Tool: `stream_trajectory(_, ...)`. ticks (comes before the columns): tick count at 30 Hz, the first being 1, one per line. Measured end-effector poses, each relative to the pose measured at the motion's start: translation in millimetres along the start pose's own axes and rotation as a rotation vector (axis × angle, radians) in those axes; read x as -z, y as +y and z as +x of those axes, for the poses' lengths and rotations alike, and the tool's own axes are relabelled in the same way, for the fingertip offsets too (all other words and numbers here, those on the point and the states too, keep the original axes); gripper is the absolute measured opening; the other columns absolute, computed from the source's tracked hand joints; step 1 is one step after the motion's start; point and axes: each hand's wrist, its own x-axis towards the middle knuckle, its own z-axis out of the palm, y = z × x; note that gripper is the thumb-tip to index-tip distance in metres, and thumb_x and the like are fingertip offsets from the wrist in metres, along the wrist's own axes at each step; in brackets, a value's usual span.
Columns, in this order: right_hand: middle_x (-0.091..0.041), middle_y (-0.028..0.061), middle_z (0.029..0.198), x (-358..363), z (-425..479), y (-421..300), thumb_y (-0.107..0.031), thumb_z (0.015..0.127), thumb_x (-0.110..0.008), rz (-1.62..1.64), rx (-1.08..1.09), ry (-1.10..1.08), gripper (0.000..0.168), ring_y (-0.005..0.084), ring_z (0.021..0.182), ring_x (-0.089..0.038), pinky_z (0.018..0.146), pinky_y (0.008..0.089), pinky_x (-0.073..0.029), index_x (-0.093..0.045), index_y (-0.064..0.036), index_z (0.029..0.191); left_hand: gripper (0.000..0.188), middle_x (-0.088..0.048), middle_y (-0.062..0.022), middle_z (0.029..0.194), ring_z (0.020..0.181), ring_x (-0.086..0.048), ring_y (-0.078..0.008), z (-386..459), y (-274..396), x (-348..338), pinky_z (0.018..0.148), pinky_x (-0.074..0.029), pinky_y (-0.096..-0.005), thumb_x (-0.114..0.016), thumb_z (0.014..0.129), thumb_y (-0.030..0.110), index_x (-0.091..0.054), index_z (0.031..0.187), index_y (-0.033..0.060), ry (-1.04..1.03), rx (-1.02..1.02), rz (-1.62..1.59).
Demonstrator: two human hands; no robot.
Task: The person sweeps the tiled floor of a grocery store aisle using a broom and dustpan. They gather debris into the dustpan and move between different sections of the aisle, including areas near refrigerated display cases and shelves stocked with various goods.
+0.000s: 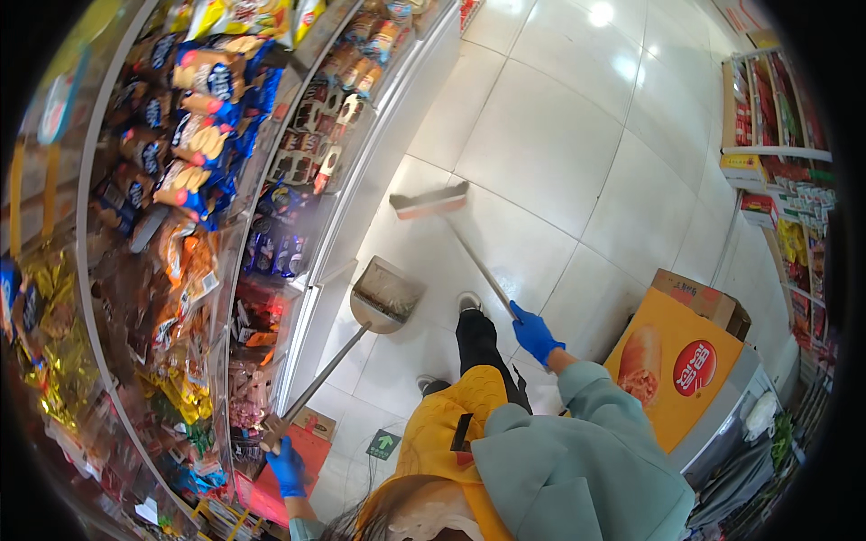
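My right hand [538,333], in a blue glove, is closed around the pole of a broom [433,202]. The broom's head, with dark bristles, rests on the pale floor tiles ahead of my feet. In the lower left, my gloved left hand [287,466] grips the top of the long handle of a dustpan [387,292]. The dustpan sits on the floor beside the white shelf base, left of my forward shoe. Some debris seems to lie in its pan, too blurred to identify. A wide gap of floor separates the broom head from the dustpan.
Shelves of packaged snacks [203,135] line the left side. On the right stand a yellow printed box [666,372] and a cardboard box [703,297], with a stocked rack [775,149] farther off. A green arrow floor sign [383,444] and a red box [304,453] lie near my left hand.
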Motion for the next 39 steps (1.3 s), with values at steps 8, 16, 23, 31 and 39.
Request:
stream_trajectory(8,-0.056,0.0172,0.085,6,58,-25,-0.011,0.074,-0.035,-0.345,0.109,-0.019,0.048,0.0343,0.073,-0.054,0.065,0.0401,-0.043,-0.03,-0.016,0.122,0.018,-0.036,0.0004,0.045,0.031,-0.032,-0.0074,-4,-1,-2,0.027,-0.025,-0.0213,-0.053,0.075,0.011,-0.042,0.088,0.0039,-0.017,-0.062,0.016)
stream_trajectory(16,-0.055,0.0192,0.087,34,12,-58,-0.014,0.076,-0.035,-0.412,0.185,-0.108,0.045,0.0336,0.077,-0.053,0.068,0.0405,-0.042,-0.034,-0.018,0.12,0.012,-0.037,-0.0001,0.042,0.029,-0.033,-0.0081,-11,0,0,0.027,-0.025,-0.0214,-0.054,0.075,0.012,-0.048,0.076,0.0018,-0.023,-0.06,0.012)
stream_trajectory(23,-0.056,0.017,0.089,56,30,-96,-0.012,0.075,-0.034,-0.626,0.098,-0.214,0.044,0.0318,0.078,-0.055,0.069,0.0381,-0.043,-0.035,-0.016,0.119,0.014,-0.037,-0.0007,0.042,0.029,-0.034,-0.0091,-13,-6,-1,0.027,-0.026,-0.0217,-0.055,0.074,0.014,-0.047,0.075,0.003,0.004,-0.06,-0.045)
stream_trajectory(31,-0.057,0.0148,0.073,15,45,-56,-0.017,0.077,-0.04,-0.197,0.092,-0.102,0.038,0.0196,0.055,-0.054,0.049,0.0307,-0.044,-0.043,-0.016,0.115,0.015,-0.035,-0.0003,0.044,0.032,-0.032,-0.0094,-11,25,-28,0.029,-0.027,-0.0217,-0.054,0.074,0.018,-0.048,0.079,0.0043,0.091,-0.065,-0.168)
stream_trajectory(39,-0.042,0.0019,0.051,27,-46,-96,-0.019,0.079,-0.044,0.356,-0.245,-0.576,0.042,0.0085,0.037,-0.034,0.033,0.0204,-0.029,-0.036,-0.019,0.12,0.015,-0.036,-0.0004,0.043,0.031,-0.032,-0.0096,-14,23,-27,0.028,-0.027,-0.0223,-0.055,0.073,0.017,-0.049,0.076,0.0038,0.093,-0.066,-0.177)
